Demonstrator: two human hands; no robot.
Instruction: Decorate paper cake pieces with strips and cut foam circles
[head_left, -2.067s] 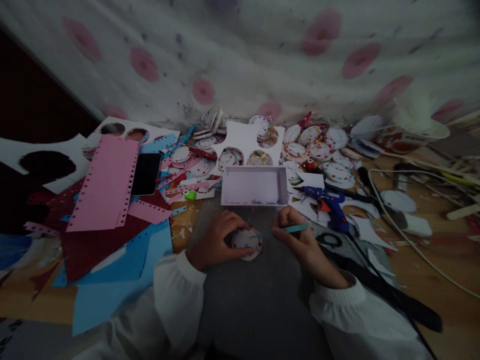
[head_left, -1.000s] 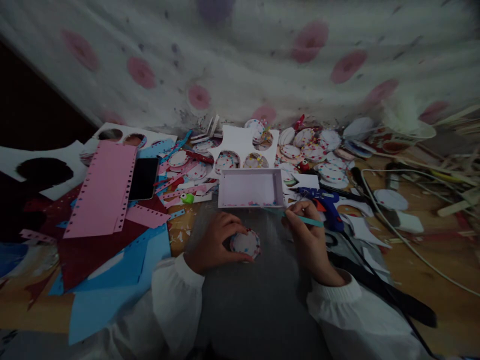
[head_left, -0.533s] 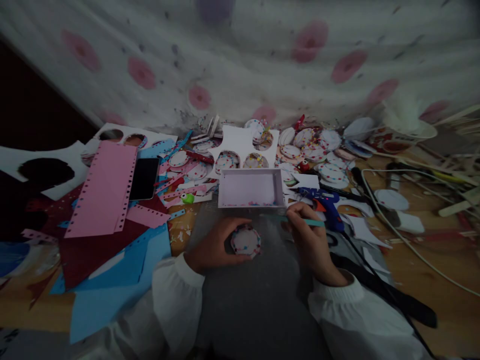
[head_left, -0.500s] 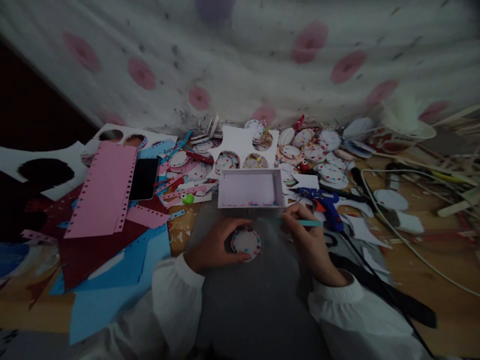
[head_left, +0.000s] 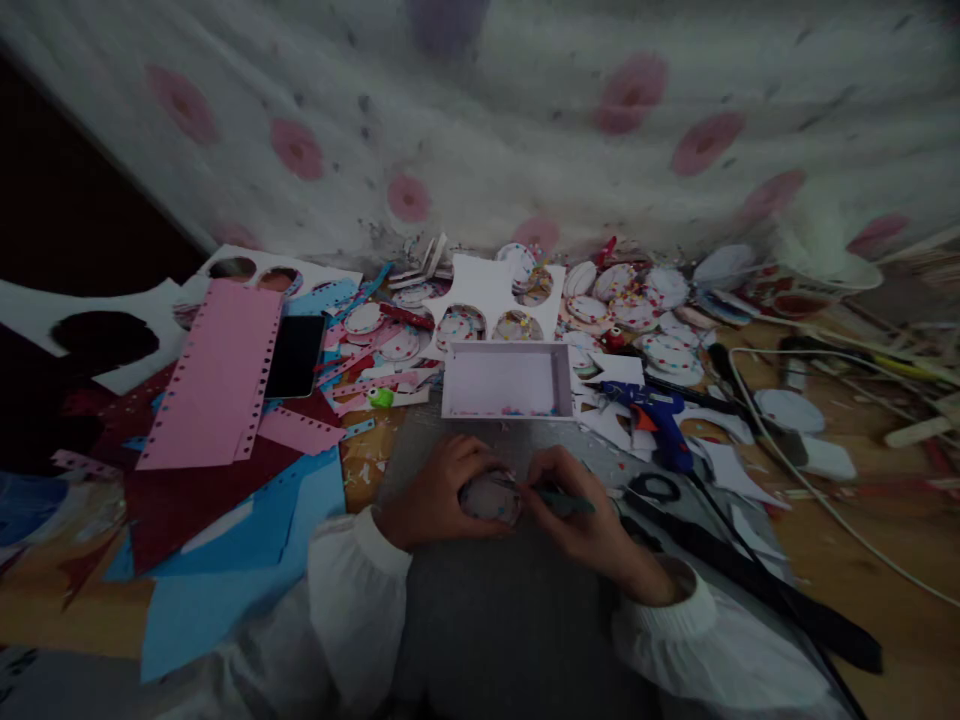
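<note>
My left hand (head_left: 442, 495) curves its thumb and fingers around the edge of a white paper disc (head_left: 489, 502) with small coloured dots along its rim. The disc lies on the dark grey mat (head_left: 510, 630). Pinched in my right hand (head_left: 589, 530) is a slim teal pen-like tool (head_left: 568, 501), its front end over the disc's right side. What its tip touches is too dark and small to tell. Just beyond my hands stands a shallow white box (head_left: 506, 375) with tiny pink and blue bits along its near side.
Many dotted discs (head_left: 626, 305) are heaped behind the box. To the right lie a blue glue gun (head_left: 660, 415), its cord and a white cable (head_left: 802, 480). On the left are a phone (head_left: 296, 357), pink punched paper (head_left: 210, 375) and blue sheets (head_left: 247, 560).
My right hand has moved left and nearer, bringing the teal tool from beside the box to the disc. My left hand stays around the disc, its fingers closer over it.
</note>
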